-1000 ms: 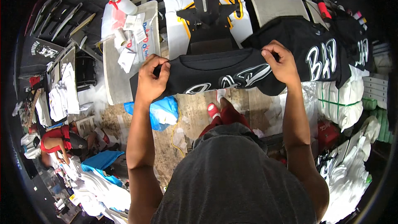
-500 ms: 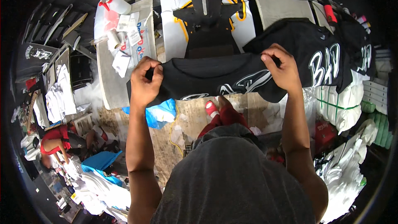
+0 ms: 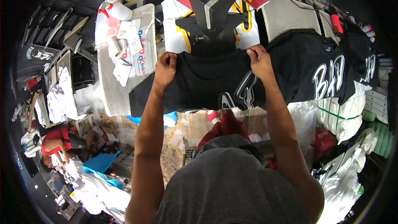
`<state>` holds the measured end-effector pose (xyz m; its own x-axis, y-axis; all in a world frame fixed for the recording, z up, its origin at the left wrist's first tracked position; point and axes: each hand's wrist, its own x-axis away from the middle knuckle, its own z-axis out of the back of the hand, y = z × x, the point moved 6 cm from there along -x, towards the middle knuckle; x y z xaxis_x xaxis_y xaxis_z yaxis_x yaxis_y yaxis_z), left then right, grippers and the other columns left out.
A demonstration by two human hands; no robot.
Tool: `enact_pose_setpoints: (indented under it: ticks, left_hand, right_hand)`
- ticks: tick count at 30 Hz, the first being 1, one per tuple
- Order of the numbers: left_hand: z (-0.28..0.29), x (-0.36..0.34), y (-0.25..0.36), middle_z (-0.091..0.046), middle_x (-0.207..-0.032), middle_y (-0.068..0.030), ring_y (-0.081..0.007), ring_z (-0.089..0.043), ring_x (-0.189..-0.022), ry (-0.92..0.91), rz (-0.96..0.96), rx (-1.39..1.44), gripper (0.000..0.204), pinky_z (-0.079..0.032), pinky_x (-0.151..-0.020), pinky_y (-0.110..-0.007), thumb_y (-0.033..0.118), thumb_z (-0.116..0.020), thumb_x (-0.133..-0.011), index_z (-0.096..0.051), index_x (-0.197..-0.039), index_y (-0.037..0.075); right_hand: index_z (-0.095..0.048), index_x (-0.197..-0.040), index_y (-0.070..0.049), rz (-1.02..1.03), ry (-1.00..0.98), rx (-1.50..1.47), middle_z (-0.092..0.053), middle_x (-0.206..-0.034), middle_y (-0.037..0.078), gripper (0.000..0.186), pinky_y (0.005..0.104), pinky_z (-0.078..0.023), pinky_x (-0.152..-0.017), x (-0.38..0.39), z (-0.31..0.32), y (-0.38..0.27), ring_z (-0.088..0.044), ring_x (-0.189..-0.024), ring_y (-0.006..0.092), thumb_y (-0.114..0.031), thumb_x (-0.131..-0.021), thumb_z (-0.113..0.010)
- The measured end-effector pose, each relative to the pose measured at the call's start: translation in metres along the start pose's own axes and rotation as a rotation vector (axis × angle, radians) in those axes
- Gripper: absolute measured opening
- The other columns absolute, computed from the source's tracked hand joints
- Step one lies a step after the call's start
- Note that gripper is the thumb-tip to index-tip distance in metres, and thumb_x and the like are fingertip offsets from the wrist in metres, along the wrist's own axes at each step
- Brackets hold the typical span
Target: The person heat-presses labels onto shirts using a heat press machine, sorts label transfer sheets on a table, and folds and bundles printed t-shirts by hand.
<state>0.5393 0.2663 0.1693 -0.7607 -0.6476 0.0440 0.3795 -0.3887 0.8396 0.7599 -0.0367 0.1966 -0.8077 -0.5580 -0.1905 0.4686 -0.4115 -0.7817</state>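
A black T-shirt (image 3: 203, 72) with white printed lettering is stretched between my hands. My left hand (image 3: 166, 69) pinches its upper edge on the left. My right hand (image 3: 260, 62) grips the same edge on the right. The shirt lies in front of the red and black heat press (image 3: 209, 4), over the press's near end, and its lower part hangs toward me with the print partly folded from sight. Beneath the press head lies a white garment (image 3: 172, 29) with yellow and black trim. More black T-shirts (image 3: 298, 66) with white lettering lie just right of my right hand.
On the left table (image 3: 112, 99) are a white spray bottle (image 3: 120, 11), papers and a printed plastic bag (image 3: 143, 54). White bundles (image 3: 342, 120) tied with green strap stand at right. A person (image 3: 58, 143) in red bends over white garments at lower left. A yellow cord (image 3: 171, 137) crosses the floor.
Both hands have moved closer together, the left one inward to the right and the right one slightly left. The shirt's neckline has flattened against the press, and more black cloth hangs below.
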Motion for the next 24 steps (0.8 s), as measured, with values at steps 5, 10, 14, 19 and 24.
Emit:
enact_pose_setpoints:
  ticks: [5,10,14,19,24]
  left_hand:
    - [-0.004,-0.003,-0.006,-0.065,-0.076,-0.0130,-0.0207,-0.061,-0.070,0.054,0.029,0.011,0.019,-0.050,-0.070,-0.034,0.018,-0.059,-0.098,-0.065,-0.093,0.001]
    - [-0.016,0.027,0.006,-0.068,-0.080,-0.0177,-0.0321,-0.069,-0.076,-0.065,-0.025,-0.115,0.018,-0.052,-0.070,-0.040,0.015,-0.058,-0.097,-0.064,-0.110,0.005]
    - [-0.020,0.085,0.045,-0.067,-0.087,-0.0219,-0.0422,-0.068,-0.084,-0.197,-0.070,-0.141,0.042,-0.054,-0.074,-0.047,0.005,-0.055,-0.092,-0.048,-0.133,0.012]
    - [-0.007,0.135,0.086,-0.061,-0.104,-0.0188,-0.0419,-0.064,-0.088,-0.252,-0.455,-0.397,0.034,-0.054,-0.076,-0.049,0.001,-0.059,-0.083,-0.061,-0.114,0.016]
    - [-0.015,0.218,0.058,-0.057,-0.115,-0.0215,-0.0436,-0.058,-0.107,-0.190,-0.482,-0.360,0.030,-0.048,-0.091,-0.054,0.002,-0.065,-0.075,-0.065,-0.104,0.010]
  right_hand:
    - [-0.064,-0.094,0.000,0.022,0.062,-0.013,-0.067,-0.093,0.018,0.012,0.0427,-0.051,-0.080,-0.006,-0.005,0.005,-0.064,-0.089,0.0380,-0.011,-0.091,-0.066]
    - [-0.063,-0.100,-0.001,-0.014,-0.060,0.091,-0.067,-0.096,0.021,0.011,0.0460,-0.051,-0.082,0.020,-0.018,0.000,-0.064,-0.092,0.0418,-0.003,-0.090,-0.061]
    - [-0.055,-0.124,-0.010,0.064,-0.166,0.083,-0.064,-0.112,0.022,0.044,0.0474,-0.048,-0.088,0.066,-0.010,-0.040,-0.061,-0.102,0.0434,0.004,-0.082,-0.059]
    - [-0.062,-0.117,-0.017,0.388,-0.260,0.359,-0.063,-0.106,0.017,0.038,0.0509,-0.045,-0.089,0.115,0.013,-0.086,-0.060,-0.104,0.0403,-0.004,-0.080,-0.061]
    - [-0.065,-0.116,-0.016,0.363,-0.384,0.399,-0.064,-0.094,0.015,0.036,0.0516,-0.048,-0.083,0.195,0.010,-0.078,-0.062,-0.093,0.0405,-0.015,-0.080,-0.066]
